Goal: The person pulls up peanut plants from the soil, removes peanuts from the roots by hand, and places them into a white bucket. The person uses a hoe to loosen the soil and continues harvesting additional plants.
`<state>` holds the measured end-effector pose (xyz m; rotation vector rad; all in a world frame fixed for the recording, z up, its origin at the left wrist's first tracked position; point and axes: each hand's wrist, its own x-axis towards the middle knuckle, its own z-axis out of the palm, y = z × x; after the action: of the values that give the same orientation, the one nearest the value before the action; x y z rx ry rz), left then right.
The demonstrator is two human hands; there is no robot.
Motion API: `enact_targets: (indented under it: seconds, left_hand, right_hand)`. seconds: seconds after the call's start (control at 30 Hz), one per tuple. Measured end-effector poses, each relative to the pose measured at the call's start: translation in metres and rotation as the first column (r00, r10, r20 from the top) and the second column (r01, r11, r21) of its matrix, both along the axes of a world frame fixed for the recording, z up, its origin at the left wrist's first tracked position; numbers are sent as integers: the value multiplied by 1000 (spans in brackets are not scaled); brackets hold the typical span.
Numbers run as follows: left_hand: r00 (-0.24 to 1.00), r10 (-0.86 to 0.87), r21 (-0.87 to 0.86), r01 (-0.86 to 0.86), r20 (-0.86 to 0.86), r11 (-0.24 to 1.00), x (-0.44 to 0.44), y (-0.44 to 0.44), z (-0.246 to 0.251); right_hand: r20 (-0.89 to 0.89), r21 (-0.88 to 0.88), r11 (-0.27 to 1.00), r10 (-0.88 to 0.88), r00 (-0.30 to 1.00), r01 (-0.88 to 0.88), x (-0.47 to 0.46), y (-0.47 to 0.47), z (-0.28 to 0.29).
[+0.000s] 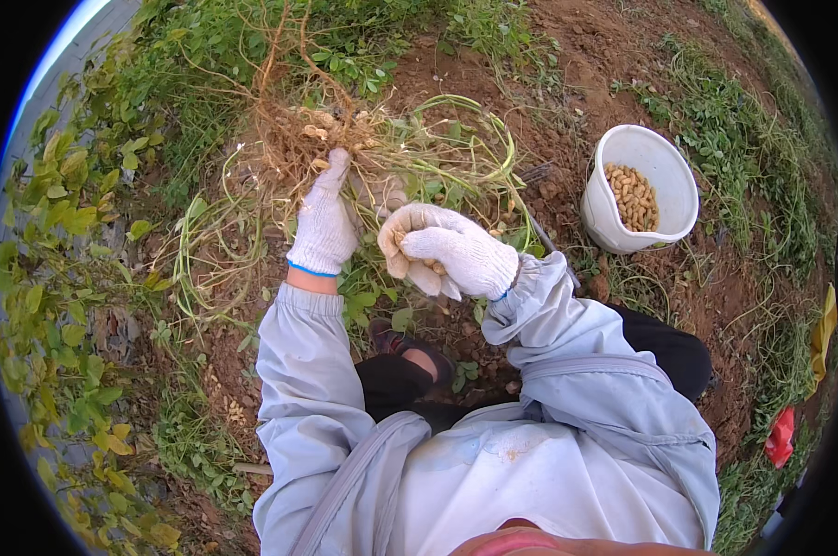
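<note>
My left hand [326,215], in a white knit glove with a blue cuff edge, grips an uprooted peanut plant [315,142] just below its tangled roots. Several pale pods hang among those roots, and the long green stems droop to both sides. Just right of it, my right hand [447,250], gloved the same way, is curled around picked peanut pods [433,265] that partly show between the fingers. Farther right, a white plastic bucket [600,221] stands tilted in view, with a heap of peanuts [631,197] at its bottom.
Reddish-brown soil [572,62] lies ahead, with cut green plants around it. A thin rod [548,240] lies partly hidden behind my right wrist. Leafy yellow-green plants [71,313] border the left, beside grey paving. A red plastic piece [780,436] and a yellow one [823,340] lie far right.
</note>
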<state>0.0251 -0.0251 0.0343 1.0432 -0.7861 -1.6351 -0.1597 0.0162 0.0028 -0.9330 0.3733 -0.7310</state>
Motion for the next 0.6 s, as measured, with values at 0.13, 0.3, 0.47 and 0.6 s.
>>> enact_targets:
  seconds: [0.13, 0.3, 0.47, 0.6]
  left_hand:
    - [997, -60, 57, 63, -54, 996, -7, 4, -9]
    - [892, -447, -35, 450, 68, 892, 18, 1, -31]
    - [927, -360, 195, 336, 104, 922, 13, 0, -26]
    - [987, -107, 111, 94, 117, 989, 2, 1, -26]
  right_hand:
    - [-284, -160, 987, -31, 958, -16, 10, -1, 6]
    - [-271, 38, 994, 111, 956, -105, 15, -15, -6]
    - [-313, 79, 993, 106, 944, -86, 24, -22, -10]
    - [-234, 188, 981, 89, 968, -45, 24, -20, -5]
